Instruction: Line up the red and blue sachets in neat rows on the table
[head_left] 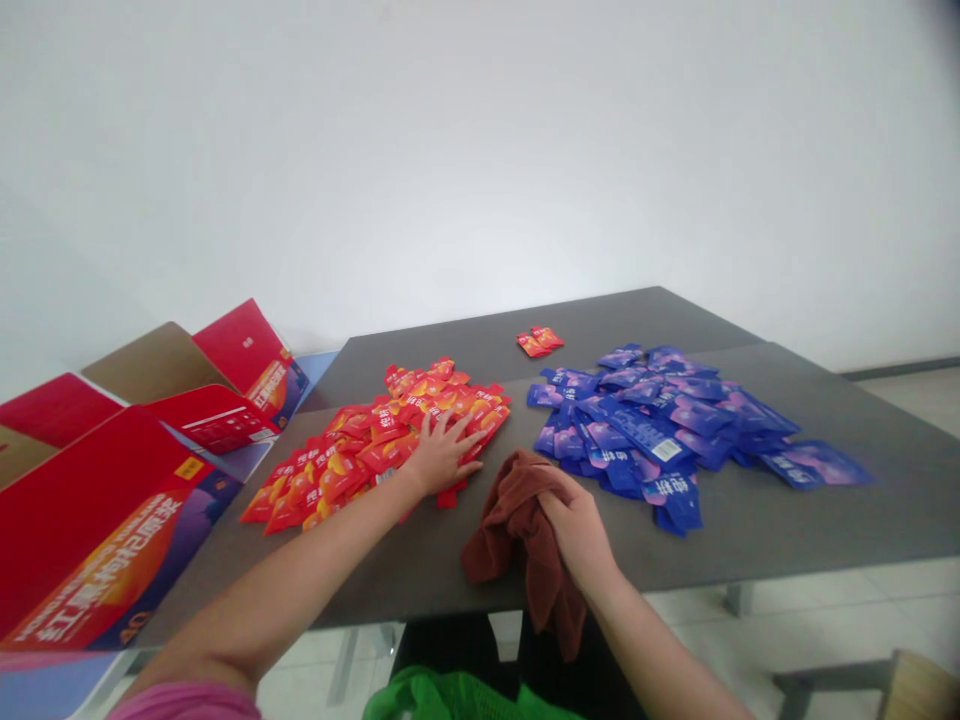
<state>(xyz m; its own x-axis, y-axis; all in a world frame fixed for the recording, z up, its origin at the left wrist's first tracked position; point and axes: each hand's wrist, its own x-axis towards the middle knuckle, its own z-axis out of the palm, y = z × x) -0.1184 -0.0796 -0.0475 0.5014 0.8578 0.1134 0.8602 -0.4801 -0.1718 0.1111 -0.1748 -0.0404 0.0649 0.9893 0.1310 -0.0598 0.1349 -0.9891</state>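
Towel bunched up in my right grip, closed around it. Left grip lies spread open on the red sachets. Blue sachets sit off right on the surface.

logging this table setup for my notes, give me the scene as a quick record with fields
left hand: flat on the red sachets, fingers spread
right hand: gripping a brown cloth
nearby pile: blue sachets, loose, right of the cloth
set apart: two red sachets, beyond the piles
surface: grey table
left of table: flattened red cardboard cartons
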